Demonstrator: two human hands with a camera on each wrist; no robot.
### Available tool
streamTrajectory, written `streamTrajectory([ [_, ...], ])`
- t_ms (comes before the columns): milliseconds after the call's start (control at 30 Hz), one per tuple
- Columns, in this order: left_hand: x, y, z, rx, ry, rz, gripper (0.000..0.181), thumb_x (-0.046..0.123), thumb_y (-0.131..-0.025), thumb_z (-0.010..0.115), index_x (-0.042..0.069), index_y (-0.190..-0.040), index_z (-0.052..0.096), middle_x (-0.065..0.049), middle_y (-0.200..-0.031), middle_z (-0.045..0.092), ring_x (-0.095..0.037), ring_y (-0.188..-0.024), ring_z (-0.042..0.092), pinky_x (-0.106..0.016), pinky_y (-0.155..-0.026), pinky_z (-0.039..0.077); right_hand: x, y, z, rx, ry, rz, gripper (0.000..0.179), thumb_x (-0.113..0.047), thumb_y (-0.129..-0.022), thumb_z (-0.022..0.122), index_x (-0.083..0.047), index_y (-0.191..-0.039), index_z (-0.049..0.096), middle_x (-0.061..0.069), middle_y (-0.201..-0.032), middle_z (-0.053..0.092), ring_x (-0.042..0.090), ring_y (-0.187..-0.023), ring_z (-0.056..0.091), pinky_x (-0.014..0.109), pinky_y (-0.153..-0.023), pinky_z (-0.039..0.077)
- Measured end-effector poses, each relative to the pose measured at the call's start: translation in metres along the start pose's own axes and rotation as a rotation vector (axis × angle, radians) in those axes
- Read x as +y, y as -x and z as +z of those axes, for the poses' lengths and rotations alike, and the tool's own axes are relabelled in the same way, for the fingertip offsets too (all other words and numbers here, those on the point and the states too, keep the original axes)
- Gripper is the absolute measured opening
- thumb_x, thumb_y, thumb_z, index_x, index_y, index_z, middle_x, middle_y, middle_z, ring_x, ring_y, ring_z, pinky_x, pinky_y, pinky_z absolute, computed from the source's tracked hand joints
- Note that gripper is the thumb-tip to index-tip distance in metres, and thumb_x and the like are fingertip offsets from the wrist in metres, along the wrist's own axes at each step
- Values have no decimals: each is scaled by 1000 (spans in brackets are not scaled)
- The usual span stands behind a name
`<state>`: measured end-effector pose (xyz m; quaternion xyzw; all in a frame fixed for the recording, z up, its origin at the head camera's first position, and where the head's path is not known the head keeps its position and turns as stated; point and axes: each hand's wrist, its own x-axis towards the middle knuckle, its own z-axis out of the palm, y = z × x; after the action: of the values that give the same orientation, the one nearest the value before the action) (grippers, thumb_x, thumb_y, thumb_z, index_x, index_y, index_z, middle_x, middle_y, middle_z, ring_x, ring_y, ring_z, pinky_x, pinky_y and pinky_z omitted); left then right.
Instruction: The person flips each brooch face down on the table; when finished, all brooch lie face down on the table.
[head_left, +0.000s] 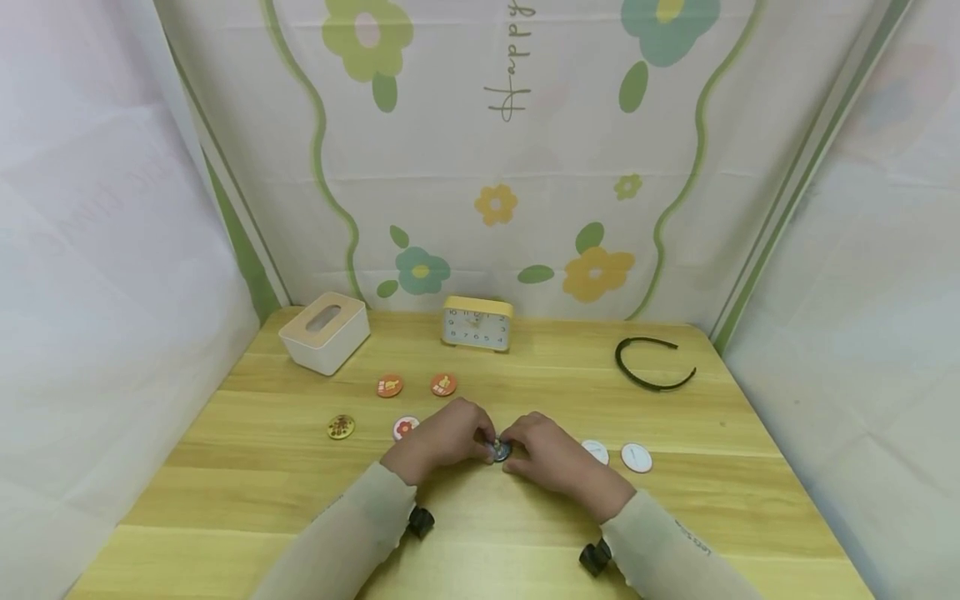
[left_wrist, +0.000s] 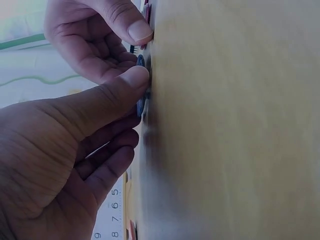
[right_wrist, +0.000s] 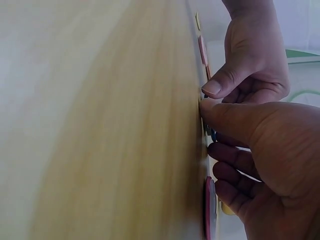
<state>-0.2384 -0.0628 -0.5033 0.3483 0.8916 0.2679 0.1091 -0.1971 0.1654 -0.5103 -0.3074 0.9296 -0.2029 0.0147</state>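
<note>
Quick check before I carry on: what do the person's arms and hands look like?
The left hand and right hand are ungloved. The left sleeve and right sleeve are pale beige; the right bears small dark lettering. A small black fitting shows beside each cuff.

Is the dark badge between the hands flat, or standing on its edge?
Flat: in the left wrist view, the dark badge looks thin, parallel to the tabletop.

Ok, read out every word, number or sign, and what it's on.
"Happy": sideways on the white flower-printed fabric backdrop.
"10, 11, 1, 2, 3, 4, 5, 6, 7, 8, 9": white rectangular clock with yellow top; top numeral unclear.
Too small or faint: right beige fabric sleeve, orange round badges, left white fabric wall.
</note>
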Motion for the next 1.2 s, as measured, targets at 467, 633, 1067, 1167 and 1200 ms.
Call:
streamTrajectory([
  [467,1,3,-4,-47,-46,91,12,23,-104,77,20,-107,88,11,-102,83,5,-88,70,-20,-84,58,2,3,-1,32,48,-16,19,-22,-107,72,-13,-118,84,-2,-112,81,19,-114,70,41,-100,60],
  [633,1,4,-4,-4,-49,123,19,19,-109,69,21,-108,88,10,-103,83,4,-87,70,-19,-81,58,0,5,-3,75,10,27,22,-17,-108,69,-10,-124,83,3,-113,83,22,-112,74,43,-98,62],
  [1067,6,3,4,66,17,-22,4,17,-101,80,20,-99,78,13,-88,73,0,-79,62,-22,-76,54,1,1,1,53,0,86,24,-21,-96,86,-22,-116,73,-8,-107,73,9,-100,64,35,-88,57],
  [1167,9,4,5,60,29,-33,13,16,-96,85,20,-100,73,12,-87,71,-2,-79,61,-23,-77,54,0,2,-2,52,-3,91,25,-22,-95,88,-20,-115,75,-7,-109,74,12,-103,65,37,-91,58],
  [1200,9,4,5,54,27,-34,15,16,-95,86,20,-100,73,11,-87,71,-2,-79,61,-23,-77,54,0,2,-2,49,-2,92,25,-22,-94,88,-19,-115,76,-7,-109,75,12,-104,65,37,-91,58],
])
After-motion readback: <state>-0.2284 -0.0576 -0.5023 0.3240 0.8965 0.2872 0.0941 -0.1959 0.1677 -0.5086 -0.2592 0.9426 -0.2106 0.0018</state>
